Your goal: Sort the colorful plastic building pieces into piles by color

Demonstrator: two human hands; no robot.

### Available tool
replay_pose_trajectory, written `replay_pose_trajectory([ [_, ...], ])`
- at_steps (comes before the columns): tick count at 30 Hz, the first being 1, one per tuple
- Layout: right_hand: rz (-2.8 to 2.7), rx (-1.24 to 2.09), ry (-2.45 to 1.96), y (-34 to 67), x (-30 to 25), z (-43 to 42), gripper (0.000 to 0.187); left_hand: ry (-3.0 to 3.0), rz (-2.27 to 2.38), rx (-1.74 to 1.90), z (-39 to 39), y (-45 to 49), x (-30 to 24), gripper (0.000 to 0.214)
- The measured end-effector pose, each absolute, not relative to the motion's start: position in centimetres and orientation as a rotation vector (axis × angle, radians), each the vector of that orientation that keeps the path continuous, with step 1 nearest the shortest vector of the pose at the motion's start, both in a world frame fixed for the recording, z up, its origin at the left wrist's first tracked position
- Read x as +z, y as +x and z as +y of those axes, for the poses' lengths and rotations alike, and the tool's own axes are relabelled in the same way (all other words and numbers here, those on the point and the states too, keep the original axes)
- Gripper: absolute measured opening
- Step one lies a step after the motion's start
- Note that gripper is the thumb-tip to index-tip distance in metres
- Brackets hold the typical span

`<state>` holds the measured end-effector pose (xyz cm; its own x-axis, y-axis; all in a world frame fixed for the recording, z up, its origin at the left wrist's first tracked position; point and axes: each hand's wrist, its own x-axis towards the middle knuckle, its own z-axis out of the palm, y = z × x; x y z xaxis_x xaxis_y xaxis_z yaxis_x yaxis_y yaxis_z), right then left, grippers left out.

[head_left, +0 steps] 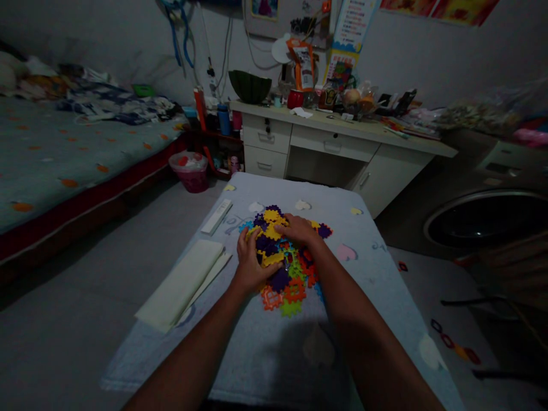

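A heap of interlocking plastic pieces with toothed edges lies on the cloth-covered table, in yellow, purple, orange, red, green and blue. My left hand curls around the left side of the heap, with yellow and purple pieces gathered between its thumb and fingers. Over the upper right of the heap, my right hand is bent, its thumb against a yellow piece. Its other fingertips are partly hidden among the pieces. A purple piece sticks out just right of that hand.
Folded pale paper and a narrow white box lie along the left side of the table. Beyond stands a cluttered desk. A bed and a pink bin are left, a washing machine right.
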<state>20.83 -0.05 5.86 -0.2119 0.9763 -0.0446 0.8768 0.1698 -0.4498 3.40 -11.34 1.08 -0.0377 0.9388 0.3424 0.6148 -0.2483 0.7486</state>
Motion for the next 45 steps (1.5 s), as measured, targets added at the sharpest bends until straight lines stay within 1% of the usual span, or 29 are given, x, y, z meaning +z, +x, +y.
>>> replay_pose_trajectory([
  [2,-2.272,0.560,-1.697,20.2,5.9,-0.2,0.064,1.893,1.606,1.172,-11.3,3.4,1.1,0.103],
  [3,-2.312,0.564,-1.624,20.1,5.9,-0.4,0.062,1.903,1.596,1.165,-11.3,3.3,1.1,0.104],
  [7,-2.438,0.663,-1.312,20.4,6.7,-1.6,0.040,1.948,1.542,1.145,-11.1,3.3,1.0,0.107],
  [9,-2.468,0.713,-1.188,21.1,7.2,-2.5,0.035,1.983,1.486,1.138,-11.2,3.4,1.0,0.103],
  [13,-2.420,0.799,-1.062,23.1,7.8,-4.5,0.034,2.062,1.366,1.182,-11.3,3.4,1.3,0.085],
  [18,-2.233,0.867,-1.041,25.8,7.7,-6.4,0.033,1.993,1.397,1.268,-11.2,3.2,1.5,0.048],
  [21,-2.091,0.801,-1.149,27.0,7.3,-6.8,0.037,1.925,1.462,1.283,-11.2,2.9,1.4,0.039],
  [23,-1.961,0.765,-1.246,27.6,6.9,-6.8,0.040,1.897,1.528,1.291,-11.2,2.7,1.4,0.040],
  [26,-1.790,0.747,-1.336,27.8,6.5,-6.8,0.041,1.877,1.688,1.306,-11.4,2.6,1.4,0.046],
  [30,-1.799,0.797,-1.313,26.3,6.4,-7.3,0.031,1.877,1.821,1.331,-11.6,2.4,1.6,0.055],
  [34,-1.853,0.937,-1.123,24.7,6.8,-8.0,0.026,1.838,1.713,1.344,-11.7,2.3,1.5,0.053],
  [36,-1.810,0.942,-1.088,25.2,6.9,-8.1,0.026,1.842,1.564,1.342,-11.7,2.3,1.3,0.058],
  [38,-1.745,0.849,-1.152,26.8,6.6,-8.1,0.025,1.906,1.386,1.331,-11.8,2.4,1.2,0.067],
  [40,-1.700,0.674,-1.300,29.0,5.9,-8.2,0.023,2.001,1.229,1.308,-12.0,2.5,1.2,0.069],
  [43,-1.672,0.384,-1.569,31.8,4.4,-8.9,0.023,2.102,1.121,1.273,-12.1,2.5,1.4,0.064],
  [45,-1.682,0.291,-1.714,32.5,3.3,-9.4,0.027,2.155,1.184,1.239,-12.1,2.4,1.5,0.060],
])
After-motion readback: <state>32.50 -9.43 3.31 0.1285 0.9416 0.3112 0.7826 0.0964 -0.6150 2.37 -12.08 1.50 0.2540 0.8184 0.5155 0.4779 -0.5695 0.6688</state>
